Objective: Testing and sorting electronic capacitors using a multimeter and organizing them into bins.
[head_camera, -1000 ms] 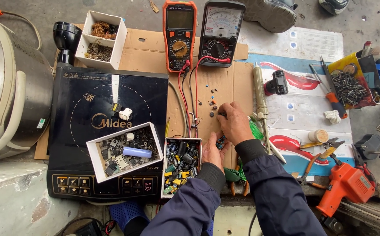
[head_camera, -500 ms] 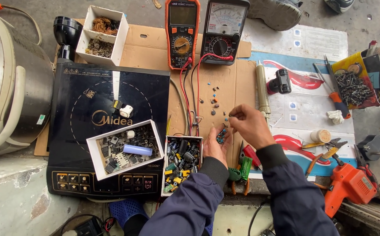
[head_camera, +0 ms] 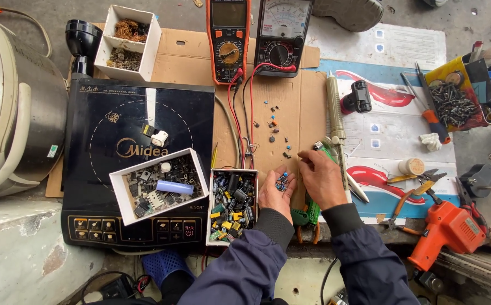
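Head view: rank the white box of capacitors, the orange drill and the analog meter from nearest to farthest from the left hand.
From the left hand:
1. White box of capacitors, right beside it, on its left in the picture.
2. Analog meter, top centre, beyond the cardboard.
3. Orange drill, far right, past the right hand.

Concrete floor (head_camera: 19, 248) under flattened cardboard (head_camera: 189, 56), induction cooker (head_camera: 104, 113), printed sheet (head_camera: 403, 51)

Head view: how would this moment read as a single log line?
left hand: cupping small components | right hand: picking beside them | parts box: adjacent
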